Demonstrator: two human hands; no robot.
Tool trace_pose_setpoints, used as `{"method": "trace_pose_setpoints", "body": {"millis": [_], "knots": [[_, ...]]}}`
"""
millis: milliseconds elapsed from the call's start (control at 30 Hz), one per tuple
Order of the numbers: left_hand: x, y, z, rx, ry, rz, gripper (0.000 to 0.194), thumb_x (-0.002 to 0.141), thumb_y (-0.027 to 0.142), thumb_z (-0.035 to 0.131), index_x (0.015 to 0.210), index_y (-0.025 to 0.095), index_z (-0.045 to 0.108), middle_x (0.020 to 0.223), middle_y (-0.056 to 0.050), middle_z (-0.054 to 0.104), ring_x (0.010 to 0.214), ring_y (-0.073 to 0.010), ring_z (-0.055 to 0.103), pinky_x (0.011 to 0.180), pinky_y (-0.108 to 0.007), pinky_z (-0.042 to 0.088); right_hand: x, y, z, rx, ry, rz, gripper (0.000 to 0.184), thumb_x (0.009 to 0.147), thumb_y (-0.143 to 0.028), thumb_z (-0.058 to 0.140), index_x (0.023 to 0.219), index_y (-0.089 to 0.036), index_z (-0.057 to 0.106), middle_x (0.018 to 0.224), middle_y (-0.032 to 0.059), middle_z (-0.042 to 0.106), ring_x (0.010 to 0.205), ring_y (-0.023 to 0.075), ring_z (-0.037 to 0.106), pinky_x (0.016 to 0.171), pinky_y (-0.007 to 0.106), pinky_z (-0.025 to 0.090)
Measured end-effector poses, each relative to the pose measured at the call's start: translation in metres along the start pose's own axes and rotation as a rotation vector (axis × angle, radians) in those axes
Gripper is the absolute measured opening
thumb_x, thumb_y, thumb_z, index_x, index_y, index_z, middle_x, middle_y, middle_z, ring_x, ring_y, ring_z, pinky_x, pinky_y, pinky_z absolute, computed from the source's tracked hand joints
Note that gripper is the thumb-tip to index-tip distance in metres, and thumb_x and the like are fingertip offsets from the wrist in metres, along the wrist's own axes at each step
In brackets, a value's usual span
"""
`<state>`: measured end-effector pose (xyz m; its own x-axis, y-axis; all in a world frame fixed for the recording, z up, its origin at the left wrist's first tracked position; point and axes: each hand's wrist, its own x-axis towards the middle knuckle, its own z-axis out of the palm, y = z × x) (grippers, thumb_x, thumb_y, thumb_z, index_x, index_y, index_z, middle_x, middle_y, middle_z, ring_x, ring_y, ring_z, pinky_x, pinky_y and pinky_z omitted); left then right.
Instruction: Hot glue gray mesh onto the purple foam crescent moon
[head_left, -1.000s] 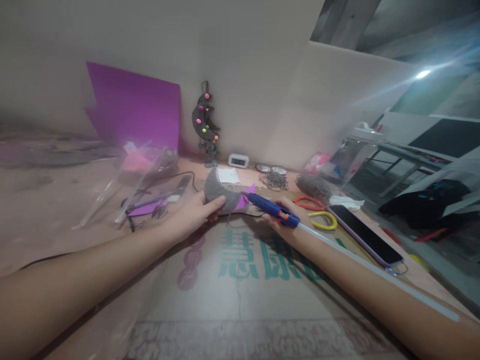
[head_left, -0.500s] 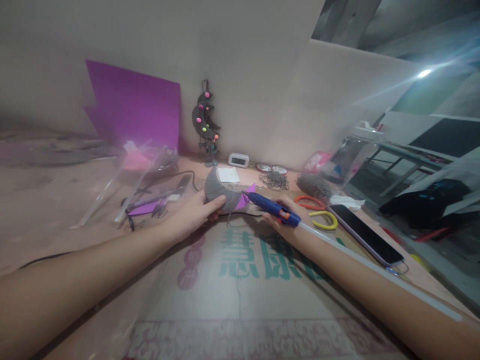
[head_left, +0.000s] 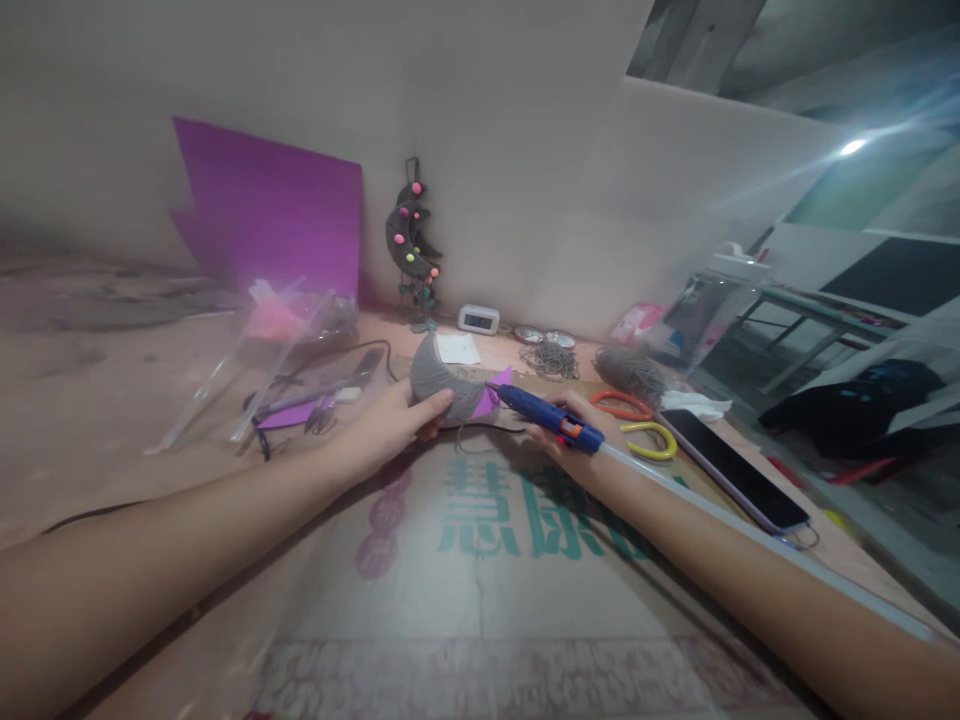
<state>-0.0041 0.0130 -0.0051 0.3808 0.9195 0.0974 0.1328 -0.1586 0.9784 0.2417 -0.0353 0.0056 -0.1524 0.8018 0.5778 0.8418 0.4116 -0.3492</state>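
Pale wall (head_left: 517, 200) backs a pinkish worktop (head_left: 120, 395), on which a printed cardboard sheet (head_left: 450, 595) lies flat. Over its far part is a crescent (head_left: 430, 375), mostly wrapped in grey yarn (head_left: 468, 395); its purple tip (head_left: 484, 405) is bare, so wrapping looks largely done, that end left uncovered. The left hand (head_left: 416, 412) has its grip pinched on the crescent, thumb on top. The right hand (head_left: 585, 430) curls its grip around a blue hot glue gun (head_left: 544, 413), nozzle (head_left: 495, 388) aimed leftward at the purple tip; contact is unclear. Beyond stands a crescent ornament (head_left: 393, 226).
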Motion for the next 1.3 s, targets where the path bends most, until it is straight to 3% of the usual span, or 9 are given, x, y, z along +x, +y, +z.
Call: {"method": "trace_pose_setpoints", "body": {"millis": [667, 1300], "knots": [[0.0002, -0.0022, -0.0004, -0.023, 0.008, -0.019, 0.035, 0.082, 0.051, 0.056, 0.076, 0.017, 0.049, 0.059, 0.004, 0.049, 0.051, -0.0080, 0.043, 0.043, -0.019, 0.029, 0.0000, 0.0002, -0.0013, 0.019, 0.000, -0.021, 0.021, 0.076, -0.042, 0.065, 0.081, -0.022, 0.060, 0.065, -0.0011, 0.062, 0.061, 0.0163, 0.058, 0.058, 0.026, 0.041], [0.0007, -0.0011, 0.0011, -0.071, 0.039, -0.037, 0.031, 0.083, 0.045, 0.056, 0.074, 0.018, 0.046, 0.058, 0.004, 0.049, 0.045, -0.0063, 0.042, 0.042, -0.019, 0.030, -0.0019, 0.0014, -0.0005, 0.003, -0.083, -0.027, 0.022, 0.077, -0.043, 0.065, 0.083, -0.023, 0.059, 0.071, -0.0006, 0.065, 0.067, 0.0168, 0.059, 0.061, 0.026, 0.041]]}}
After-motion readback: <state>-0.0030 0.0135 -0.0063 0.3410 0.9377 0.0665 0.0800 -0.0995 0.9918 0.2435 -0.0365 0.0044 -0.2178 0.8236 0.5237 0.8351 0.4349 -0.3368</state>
